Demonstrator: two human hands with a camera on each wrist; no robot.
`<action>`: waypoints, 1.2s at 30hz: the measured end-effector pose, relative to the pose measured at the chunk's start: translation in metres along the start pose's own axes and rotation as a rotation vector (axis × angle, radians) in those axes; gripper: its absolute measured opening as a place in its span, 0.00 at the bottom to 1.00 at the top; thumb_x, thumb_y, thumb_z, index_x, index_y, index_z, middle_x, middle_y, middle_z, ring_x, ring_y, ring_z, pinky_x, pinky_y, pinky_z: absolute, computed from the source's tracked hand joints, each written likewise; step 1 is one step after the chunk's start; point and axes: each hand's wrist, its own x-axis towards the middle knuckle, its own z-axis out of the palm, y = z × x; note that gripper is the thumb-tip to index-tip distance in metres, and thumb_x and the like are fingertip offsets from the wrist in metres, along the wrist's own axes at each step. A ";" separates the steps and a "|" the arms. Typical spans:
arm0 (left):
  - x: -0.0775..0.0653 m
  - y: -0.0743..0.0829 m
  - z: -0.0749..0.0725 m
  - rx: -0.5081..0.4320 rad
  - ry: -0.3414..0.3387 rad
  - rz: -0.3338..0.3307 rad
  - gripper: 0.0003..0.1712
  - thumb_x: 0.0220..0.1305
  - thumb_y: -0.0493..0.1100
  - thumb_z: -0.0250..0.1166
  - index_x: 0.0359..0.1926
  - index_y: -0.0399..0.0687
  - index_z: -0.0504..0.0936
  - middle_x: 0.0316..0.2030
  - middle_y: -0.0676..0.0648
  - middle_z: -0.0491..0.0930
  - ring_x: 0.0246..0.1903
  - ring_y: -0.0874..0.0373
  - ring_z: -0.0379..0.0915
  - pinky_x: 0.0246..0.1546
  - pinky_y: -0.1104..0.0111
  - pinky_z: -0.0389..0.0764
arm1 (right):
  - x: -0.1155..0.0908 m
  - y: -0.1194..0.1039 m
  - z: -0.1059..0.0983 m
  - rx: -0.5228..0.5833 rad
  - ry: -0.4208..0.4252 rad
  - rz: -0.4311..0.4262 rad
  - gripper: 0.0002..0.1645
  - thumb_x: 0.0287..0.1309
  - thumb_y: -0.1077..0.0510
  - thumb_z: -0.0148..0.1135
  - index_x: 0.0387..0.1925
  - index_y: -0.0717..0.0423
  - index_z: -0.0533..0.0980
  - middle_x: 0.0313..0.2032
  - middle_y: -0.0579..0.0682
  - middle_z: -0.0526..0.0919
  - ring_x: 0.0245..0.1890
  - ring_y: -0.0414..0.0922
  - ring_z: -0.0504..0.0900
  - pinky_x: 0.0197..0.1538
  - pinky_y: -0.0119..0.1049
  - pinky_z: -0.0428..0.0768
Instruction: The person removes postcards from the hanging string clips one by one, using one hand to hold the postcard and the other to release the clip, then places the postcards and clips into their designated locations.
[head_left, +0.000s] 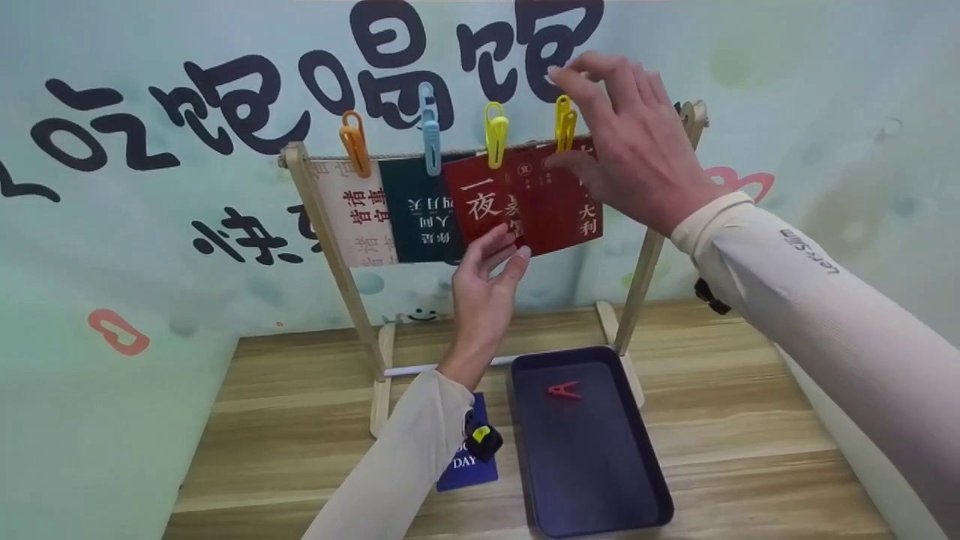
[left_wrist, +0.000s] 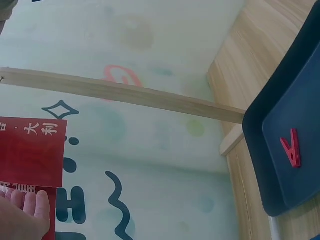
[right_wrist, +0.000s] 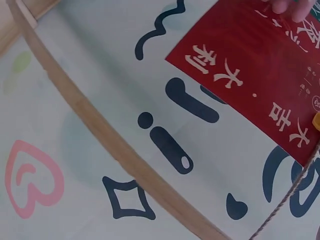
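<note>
Two overlapping red cards hang from a string; the right-hand red card (head_left: 559, 202) lies over the edge of the other red card (head_left: 472, 176). A yellow clothespin (head_left: 565, 124) grips the right card at the string, and a yellow-green clothespin (head_left: 496, 135) grips the other. My right hand (head_left: 630, 142) surrounds the yellow clothespin, its fingers spread apart, index above and thumb by the card. From below, my left hand (head_left: 487, 285) reaches up with loosely bent fingers (left_wrist: 30, 202) at the red cards' lower edge. The right wrist view shows those fingertips (right_wrist: 287, 6) against the card.
A cream card (head_left: 349, 214) under an orange clothespin (head_left: 355, 144) and a dark green card (head_left: 416, 210) under a light blue clothespin (head_left: 430, 135) hang leftward. The wooden frame (head_left: 341, 277) stands on the table. A dark tray (head_left: 592, 472) holds a red clothespin (head_left: 564, 391); a blue card (head_left: 469, 476) lies beside it.
</note>
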 end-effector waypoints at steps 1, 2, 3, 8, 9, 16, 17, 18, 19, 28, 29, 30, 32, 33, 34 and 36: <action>0.002 -0.004 0.001 0.005 0.004 0.007 0.25 0.60 0.40 0.62 0.58 0.44 0.69 0.54 0.43 0.72 0.55 0.51 0.70 0.53 0.68 0.76 | 0.002 0.000 0.000 -0.001 -0.006 0.007 0.37 0.55 0.46 0.60 0.64 0.50 0.59 0.59 0.56 0.65 0.55 0.52 0.66 0.58 0.47 0.68; 0.004 -0.008 0.002 0.008 0.004 0.018 0.25 0.60 0.41 0.62 0.58 0.45 0.69 0.54 0.44 0.72 0.55 0.52 0.70 0.53 0.68 0.77 | 0.004 0.000 -0.001 0.002 -0.017 0.014 0.38 0.55 0.46 0.60 0.64 0.50 0.59 0.59 0.56 0.65 0.56 0.52 0.65 0.59 0.47 0.67; 0.006 -0.009 0.003 0.011 0.006 0.028 0.25 0.59 0.41 0.62 0.57 0.46 0.69 0.54 0.45 0.72 0.55 0.52 0.70 0.52 0.69 0.77 | 0.006 0.000 -0.002 0.004 -0.029 0.018 0.38 0.55 0.46 0.61 0.64 0.50 0.59 0.60 0.56 0.64 0.56 0.52 0.65 0.60 0.47 0.67; 0.012 -0.011 0.007 0.009 0.034 0.043 0.23 0.59 0.40 0.63 0.55 0.44 0.71 0.52 0.45 0.74 0.52 0.53 0.72 0.51 0.69 0.78 | 0.019 0.000 -0.009 -0.036 -0.178 0.046 0.47 0.52 0.42 0.62 0.68 0.48 0.51 0.63 0.55 0.58 0.58 0.53 0.65 0.61 0.49 0.66; 0.013 -0.011 0.007 0.009 0.047 0.036 0.22 0.59 0.40 0.63 0.55 0.44 0.72 0.52 0.45 0.74 0.51 0.54 0.73 0.51 0.69 0.78 | 0.022 -0.001 -0.011 -0.053 -0.220 0.052 0.50 0.51 0.41 0.63 0.69 0.47 0.49 0.64 0.55 0.56 0.58 0.54 0.65 0.60 0.50 0.66; 0.021 -0.011 0.010 0.044 0.077 -0.021 0.21 0.59 0.43 0.63 0.54 0.47 0.73 0.51 0.47 0.76 0.50 0.57 0.73 0.50 0.68 0.78 | 0.039 -0.002 -0.024 -0.150 -0.452 0.086 0.55 0.48 0.43 0.66 0.70 0.47 0.45 0.67 0.56 0.54 0.62 0.56 0.63 0.61 0.55 0.66; 0.022 -0.012 0.010 0.048 0.073 -0.026 0.21 0.59 0.43 0.63 0.54 0.47 0.74 0.51 0.47 0.76 0.50 0.57 0.73 0.50 0.69 0.78 | 0.041 -0.002 -0.025 -0.168 -0.467 0.078 0.54 0.49 0.44 0.66 0.70 0.48 0.46 0.67 0.57 0.56 0.62 0.56 0.63 0.61 0.55 0.66; 0.023 -0.012 0.010 0.050 0.071 -0.034 0.21 0.59 0.44 0.63 0.53 0.47 0.74 0.50 0.47 0.77 0.49 0.57 0.73 0.50 0.69 0.78 | 0.042 -0.002 -0.026 -0.186 -0.478 0.066 0.53 0.49 0.45 0.66 0.70 0.49 0.48 0.66 0.58 0.58 0.61 0.57 0.64 0.61 0.56 0.66; 0.023 -0.013 0.010 0.049 0.070 -0.045 0.21 0.59 0.44 0.63 0.53 0.47 0.75 0.50 0.48 0.77 0.49 0.57 0.73 0.50 0.69 0.78 | 0.042 -0.002 -0.027 -0.203 -0.488 0.053 0.52 0.50 0.45 0.65 0.70 0.49 0.49 0.66 0.59 0.59 0.61 0.58 0.65 0.60 0.56 0.66; 0.026 -0.021 0.007 -0.006 0.067 -0.207 0.19 0.61 0.49 0.61 0.53 0.51 0.76 0.49 0.49 0.78 0.48 0.58 0.74 0.50 0.63 0.79 | 0.042 0.002 -0.025 -0.255 -0.549 0.037 0.49 0.51 0.45 0.64 0.69 0.53 0.52 0.61 0.62 0.65 0.56 0.60 0.69 0.56 0.56 0.68; 0.026 -0.022 0.008 -0.005 0.066 -0.222 0.20 0.61 0.51 0.60 0.52 0.51 0.76 0.49 0.49 0.78 0.49 0.58 0.74 0.50 0.62 0.79 | 0.041 0.003 -0.024 -0.257 -0.555 0.042 0.49 0.51 0.45 0.64 0.69 0.53 0.52 0.60 0.62 0.66 0.55 0.60 0.70 0.55 0.56 0.68; 0.026 -0.023 0.008 -0.003 0.062 -0.232 0.20 0.61 0.52 0.60 0.52 0.51 0.76 0.49 0.50 0.78 0.49 0.58 0.74 0.50 0.62 0.79 | 0.041 0.003 -0.024 -0.260 -0.561 0.048 0.48 0.51 0.44 0.64 0.68 0.53 0.52 0.60 0.62 0.66 0.55 0.59 0.70 0.55 0.56 0.69; 0.027 -0.024 0.010 0.008 0.054 -0.241 0.21 0.61 0.54 0.60 0.52 0.52 0.76 0.50 0.51 0.77 0.50 0.59 0.73 0.50 0.63 0.79 | 0.041 0.004 -0.024 -0.264 -0.573 0.058 0.47 0.51 0.44 0.64 0.68 0.54 0.54 0.58 0.62 0.67 0.54 0.59 0.70 0.54 0.56 0.69; 0.027 -0.024 0.011 0.018 0.050 -0.242 0.21 0.60 0.54 0.60 0.52 0.52 0.76 0.50 0.51 0.77 0.50 0.59 0.73 0.50 0.64 0.79 | 0.041 0.005 -0.024 -0.266 -0.579 0.061 0.47 0.51 0.44 0.64 0.67 0.55 0.55 0.57 0.63 0.68 0.53 0.59 0.71 0.53 0.56 0.69; 0.028 -0.025 0.012 0.028 0.047 -0.237 0.22 0.60 0.54 0.60 0.52 0.52 0.76 0.50 0.51 0.77 0.50 0.59 0.74 0.50 0.64 0.79 | 0.041 0.006 -0.024 -0.267 -0.583 0.062 0.46 0.51 0.44 0.64 0.67 0.55 0.56 0.57 0.63 0.68 0.53 0.58 0.71 0.53 0.55 0.70; 0.028 -0.026 0.015 0.046 0.047 -0.223 0.22 0.59 0.53 0.62 0.51 0.49 0.76 0.50 0.50 0.77 0.50 0.59 0.75 0.48 0.65 0.79 | 0.041 0.006 -0.024 -0.273 -0.589 0.057 0.43 0.51 0.44 0.64 0.65 0.56 0.59 0.55 0.63 0.70 0.51 0.57 0.71 0.51 0.55 0.70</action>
